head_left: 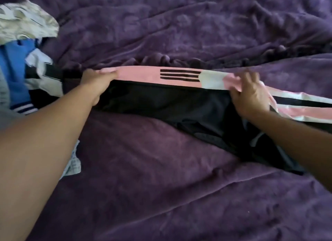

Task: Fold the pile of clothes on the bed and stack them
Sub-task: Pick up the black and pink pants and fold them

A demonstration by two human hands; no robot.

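Because the black garment looks like thin, slack sportswear cloth, expect it to weigh little, sag wherever you are not holding it and slide easily over itself. It is best taken by the firmer trim, not the loose body. It lies stretched crosswise over the middle of the bed. Its pink band with black stripes is pulled taut along the far edge, and the black body droops toward you onto the purple cover. Your left grip is closed over the left end of that band, fingers curled over the pink edge. Your right grip is bunched round the pink-and-white part further right, though blur hides how its fingers lie. The cloth runs past it to the right edge of the view, so its full length cannot be told, and that trailing end is likely to drag. The unfolded pile, with a white patterned piece on top, sits just beside your left grip, so keep the fold from sweeping into it. A pale checked cloth lies under your left forearm. The widest open stretch of cover is on your near side; it is soft and wrinkled, so it probably won't hold a crisp crease.
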